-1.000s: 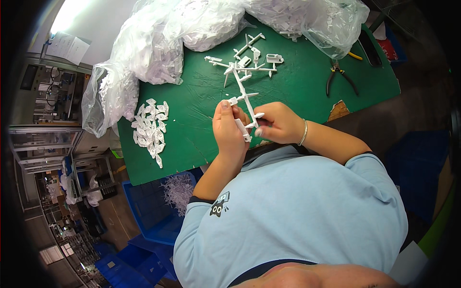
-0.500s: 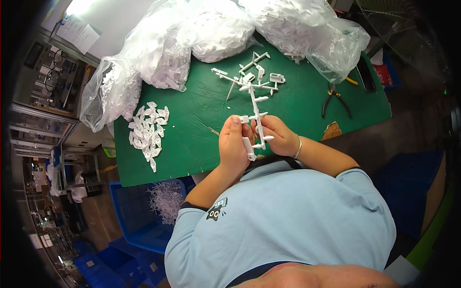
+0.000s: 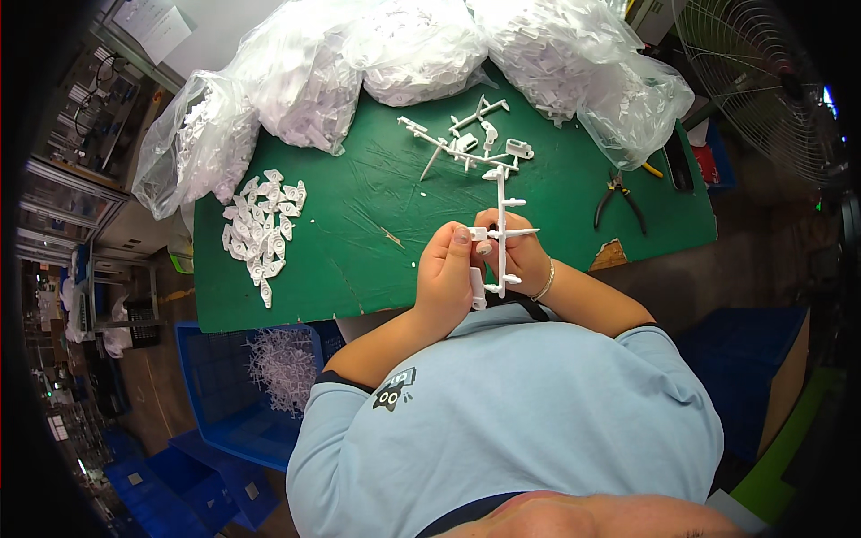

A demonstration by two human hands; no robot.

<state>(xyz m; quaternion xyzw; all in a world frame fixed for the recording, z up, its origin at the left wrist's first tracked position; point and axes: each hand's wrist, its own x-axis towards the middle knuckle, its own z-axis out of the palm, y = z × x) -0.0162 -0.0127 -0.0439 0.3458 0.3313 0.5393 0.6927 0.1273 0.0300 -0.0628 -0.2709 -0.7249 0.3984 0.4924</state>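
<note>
A white plastic sprue (image 3: pixel 501 208) is up in front of the chest, over the table's near edge, main stem standing lengthwise, side spikes poking out! The left hand (image 3: pixel 444 273) has it, thumb and fingers closed on its left side by a small white moulded part (image 3: pixel 478 235); the right hand (image 3: pixel 527 258) sits curled behind the stem, thumb tip close to that part, but what its half-hidden fingers grip, I cannot tell. A bracelet (image 3: pixel 546 280) rings that wrist. Just beyond, white runner pieces (image 3: pixel 489 160) lie on the green table (image 3: pixel 359 215); whether the sprue's far end touches them is unclear. Over left, a heap of flat white parts (image 3: pixel 260 229); right, black-handled nippers (image 3: pixel 616 186). Stuffed clear bags (image 3: pixel 300 81) line the back, and below, a blue crate (image 3: pixel 202 386) holds white scraps (image 3: pixel 282 368).
</note>
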